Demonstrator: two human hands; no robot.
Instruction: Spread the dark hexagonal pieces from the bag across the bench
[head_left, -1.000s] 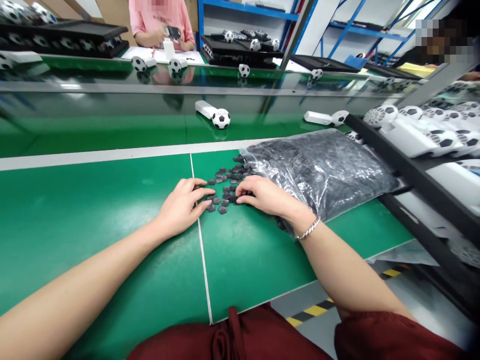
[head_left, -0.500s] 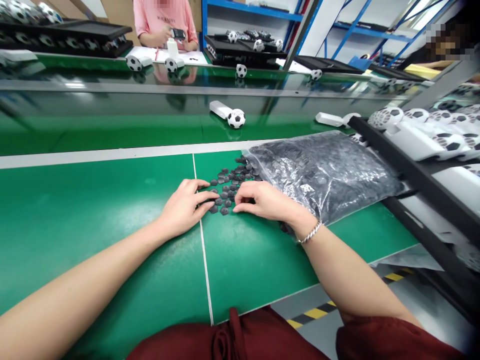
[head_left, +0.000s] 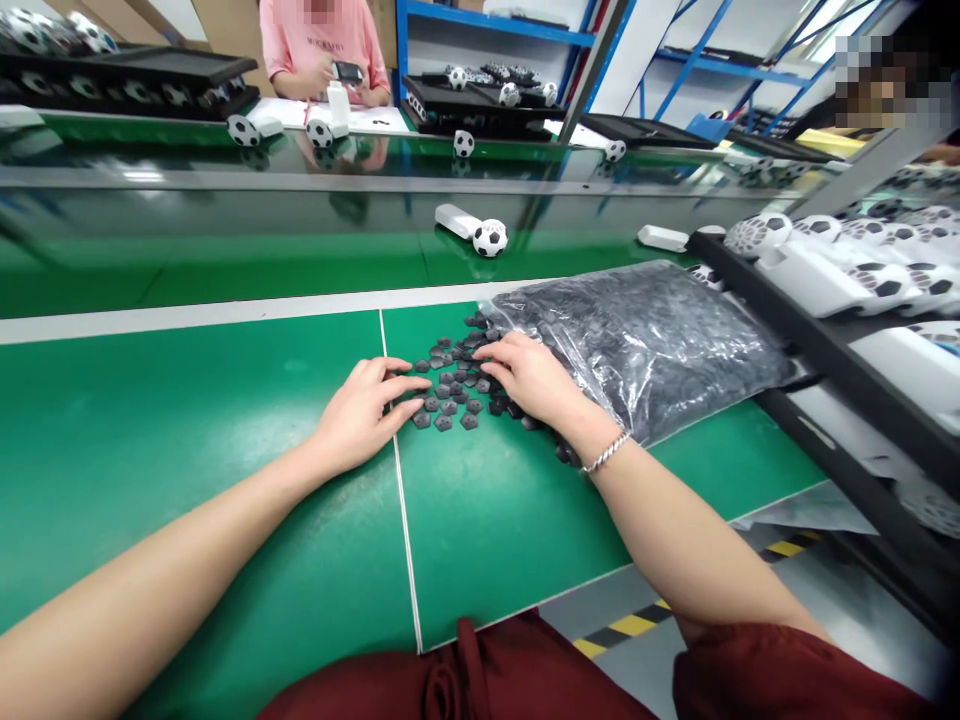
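Several small black pentagon pieces lie loosely spread on the green tabletop. At their left edge rests my left hand, fingers apart and nothing held, its fingertips touching or close to the nearest pieces. My right hand is over the right part of the pile, thumb and fingers apart, fingertips at the pieces; I see nothing gripped. Beside it lies a clear plastic bag filled with black pieces, its opening toward the pile. More black pieces show beneath my right wrist.
Beyond the white edge strip, a green belt carries white parts with football-patterned balls. A black rack of similar parts stands at the right. Across the belt, a person in pink holds a dark object.
My right hand has moved up and away from me over the pile, its fingers spreading apart. One piece now lies separately near the front. The ball part on the belt has shifted right.
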